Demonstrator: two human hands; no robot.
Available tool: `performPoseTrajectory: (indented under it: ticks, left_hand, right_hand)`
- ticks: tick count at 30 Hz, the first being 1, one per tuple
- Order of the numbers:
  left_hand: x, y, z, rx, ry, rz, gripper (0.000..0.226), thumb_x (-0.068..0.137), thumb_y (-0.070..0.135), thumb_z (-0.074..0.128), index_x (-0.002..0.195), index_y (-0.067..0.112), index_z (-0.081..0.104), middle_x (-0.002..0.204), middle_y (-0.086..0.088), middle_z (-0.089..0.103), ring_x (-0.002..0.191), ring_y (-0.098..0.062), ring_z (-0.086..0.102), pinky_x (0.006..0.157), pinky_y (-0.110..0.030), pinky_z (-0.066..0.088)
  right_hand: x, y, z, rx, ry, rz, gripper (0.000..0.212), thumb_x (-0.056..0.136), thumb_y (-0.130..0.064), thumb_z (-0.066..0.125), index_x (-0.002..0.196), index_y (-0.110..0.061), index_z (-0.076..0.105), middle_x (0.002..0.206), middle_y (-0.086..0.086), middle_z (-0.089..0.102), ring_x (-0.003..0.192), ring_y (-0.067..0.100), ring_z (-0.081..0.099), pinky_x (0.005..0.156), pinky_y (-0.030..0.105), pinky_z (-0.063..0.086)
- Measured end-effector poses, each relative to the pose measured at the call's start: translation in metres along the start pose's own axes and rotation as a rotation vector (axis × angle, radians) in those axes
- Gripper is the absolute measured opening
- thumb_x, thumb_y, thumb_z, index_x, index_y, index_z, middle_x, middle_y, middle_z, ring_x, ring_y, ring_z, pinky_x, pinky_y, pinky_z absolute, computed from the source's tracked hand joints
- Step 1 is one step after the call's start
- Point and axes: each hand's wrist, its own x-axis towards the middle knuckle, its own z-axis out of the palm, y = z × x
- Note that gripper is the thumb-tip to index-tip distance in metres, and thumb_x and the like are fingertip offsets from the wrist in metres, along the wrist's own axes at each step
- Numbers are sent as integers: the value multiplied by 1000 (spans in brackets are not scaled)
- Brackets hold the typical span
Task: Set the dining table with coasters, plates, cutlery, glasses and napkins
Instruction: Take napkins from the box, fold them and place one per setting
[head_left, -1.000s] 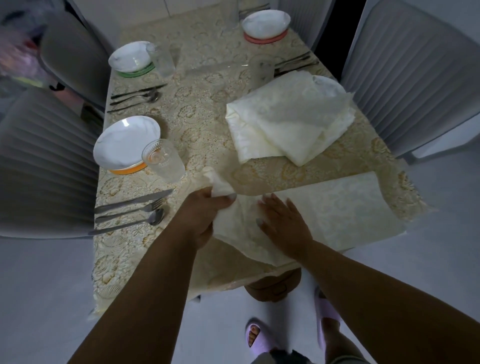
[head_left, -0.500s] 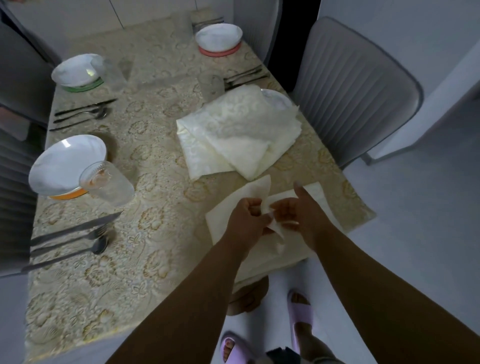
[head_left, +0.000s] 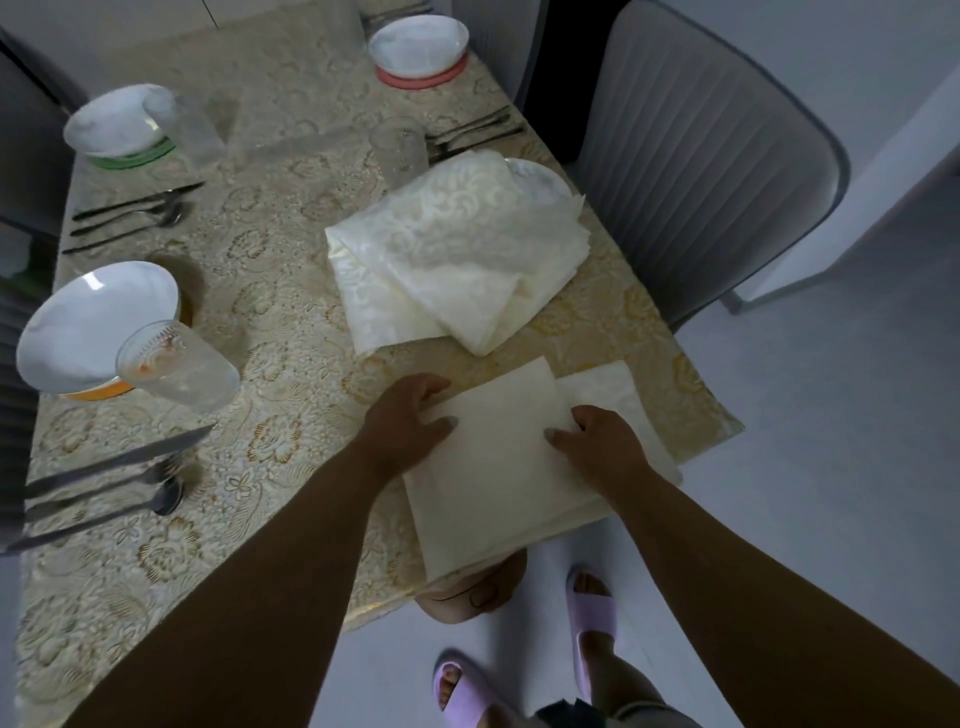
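A cream napkin (head_left: 504, 467) lies folded flat at the table's near right edge, part of it past the edge. My left hand (head_left: 408, 423) grips its left edge, thumb on top. My right hand (head_left: 597, 441) holds the right edge of the upper layer with curled fingers. Behind lies a loose pile of napkins (head_left: 447, 260) that covers most of a plate (head_left: 545, 176). Left of my hands are a white plate (head_left: 93, 322) on an orange coaster, a glass (head_left: 176, 364) and cutlery (head_left: 104, 478).
Farther back stand a plate on a green coaster (head_left: 119, 127), a plate on a pink coaster (head_left: 418, 47), two more glasses (head_left: 400, 145) and two cutlery sets (head_left: 130, 213). A grey chair (head_left: 701, 156) is at the right. A round stool (head_left: 472, 592) is under the table edge.
The napkin, spread wide a second ago, was lifted and folded between both hands and now lies flat as a smaller square. The view has shifted right.
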Motion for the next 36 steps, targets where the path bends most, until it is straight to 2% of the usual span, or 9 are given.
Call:
performPoseTrajectory:
  ticks: [2,4,8,13,16,20,26,32,36]
  left_hand:
    - [3,-1,0,6,-49,49,53,80,23,76,129,19,56,124,-1,54,111,-15,54,100,-36,44]
    - [7,2,-4,-11,-95,61,56,78,23,78,129,21,55,117,0,55,106,-15,54,96,-35,46]
    - [10,11,-15,-96,-218,-6,51,74,16,81,120,21,60,107,0,61,98,-16,60,86,-31,50]
    - [17,1,-23,62,-422,-57,29,73,31,79,92,12,66,95,-2,66,90,-19,62,79,-35,51]
    - [21,1,-24,178,-387,-14,16,81,27,74,85,17,62,85,4,60,83,-16,57,66,-25,42]
    - [22,4,-18,176,-307,50,13,86,25,69,83,13,67,81,-1,64,76,-14,58,65,-25,42]
    - [29,5,-10,295,-276,123,26,89,34,63,66,32,51,71,10,54,66,-4,48,58,-24,34]
    - [28,9,-1,284,-189,84,25,83,39,69,68,29,52,73,7,57,71,-13,53,59,-27,35]
    - [29,15,3,373,-178,54,24,83,44,66,72,28,52,80,6,54,79,-16,54,64,-29,38]
  right_hand:
    - [-3,1,-3,37,4,-9,21,93,-38,54,94,-18,54,87,0,54,86,21,54,70,28,38]
    - [-4,1,-4,59,-5,-6,26,94,-39,52,110,-18,54,97,1,54,93,22,54,77,29,37]
    - [-4,3,-3,49,-12,-6,20,95,-35,50,84,-19,43,84,-2,50,84,20,52,73,31,38]
    - [-2,12,-12,51,56,87,29,95,-32,50,70,-22,39,79,-2,48,84,22,50,71,29,34]
    - [-3,23,-21,-12,130,155,31,96,-35,47,109,-10,59,108,8,59,103,26,55,77,28,36]
    - [-7,34,-28,-24,196,219,36,97,-34,44,125,-13,54,122,8,58,113,26,54,85,31,39]
    - [-8,39,-29,-148,254,200,29,99,-31,38,114,-11,53,111,8,60,102,27,58,74,29,36]
    - [-7,39,-28,-211,292,201,32,100,-25,36,124,-8,49,116,11,58,106,30,58,80,33,42]
    - [-8,38,-27,-318,353,190,29,98,-26,40,119,-9,50,112,11,52,102,29,55,73,34,41]
